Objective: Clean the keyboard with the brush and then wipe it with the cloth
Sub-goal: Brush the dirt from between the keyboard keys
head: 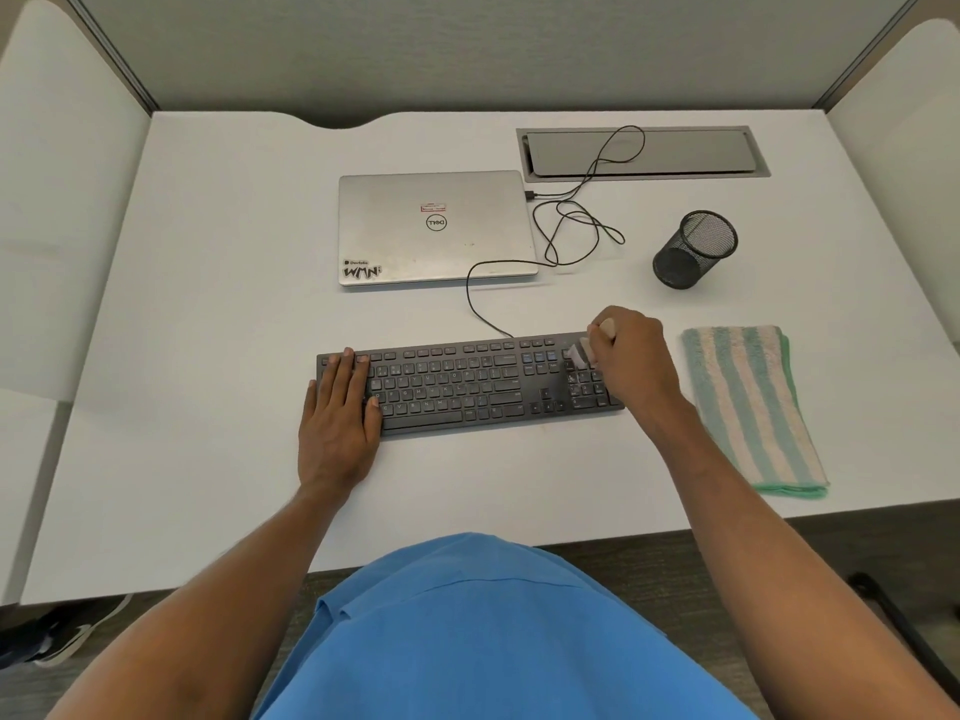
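- 1 keyboard (467, 387), black and full-size, lies on the white desk (208, 304) in front of the person, with its long side running left to right.
- 1 brush (581, 351): its pale bristles touch the keys at the keyboard's far right corner, just above the number pad. The pale end of its handle sticks out of the fist.
- 1 cloth (753, 407), striped teal and cream with a green edge, lies folded on the desk to the right of the keyboard. It is apart from the keyboard and no hand touches it.
- 2 hands are in view, both bare.
- The left hand (340, 407) lies flat on the keyboard's left end, palm down, with straight fingers resting on the keys and holding nothing.
- The right hand (631, 356) is over the number pad, its fingers curled tightly round the brush handle.
- 1 silver laptop (434, 228), lid closed, sits beyond the keyboard with 3 stickers on its lid.
- 1 black cable (571, 220) runs from the keyboard's back edge and lies in loops beside the laptop, ending at a plug by the laptop's right side.
- 1 black mesh cup (693, 249) sits beyond the cloth.
- 1 grey hatch (641, 150) is set into the desk at the far right.
- 1 shoe (67, 636) shows on the floor at lower left.
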